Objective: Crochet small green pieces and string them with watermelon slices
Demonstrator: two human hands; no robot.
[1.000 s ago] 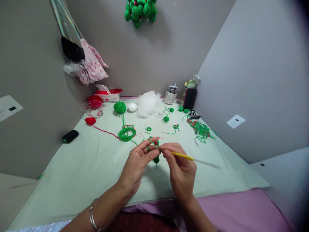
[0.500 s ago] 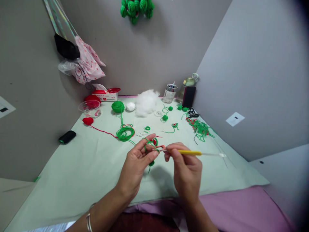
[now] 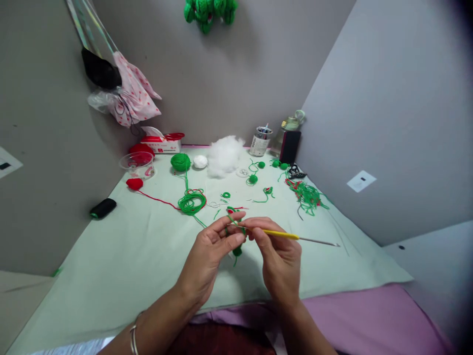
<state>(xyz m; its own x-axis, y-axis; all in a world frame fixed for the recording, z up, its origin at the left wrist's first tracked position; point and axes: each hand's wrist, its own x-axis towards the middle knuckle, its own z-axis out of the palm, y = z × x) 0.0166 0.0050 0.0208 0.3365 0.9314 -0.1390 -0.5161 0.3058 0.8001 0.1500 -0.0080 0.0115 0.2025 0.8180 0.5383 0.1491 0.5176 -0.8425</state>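
Pinched in my left hand (image 3: 210, 246) is a small green crochet piece (image 3: 238, 249), mostly hidden by the fingers, with a short tail hanging below. Green yarn (image 3: 232, 219) loops over the raised left index finger. My right hand (image 3: 283, 259) is closed on a yellow-handled crochet hook (image 3: 281, 233), whose spare metal end points right. The hook's working tip is among the yarn at the left fingertips. Just beyond the fingers lies a red and green piece (image 3: 231, 211), partly hidden.
A coil of green yarn (image 3: 191, 202), a green yarn ball (image 3: 180, 161), a red yarn heart-shaped bundle (image 3: 134, 184) and white stuffing (image 3: 225, 157) lie farther back. Yarn scraps (image 3: 308, 197) are heaped at right. A black case (image 3: 103, 209) lies left; a phone (image 3: 290, 147) stands at back right.
My right hand has moved slightly left, closer to the left fingertips, and the hook has tilted so its spare end points lower. The orange-red stitch marker seen between the hands is now hidden.
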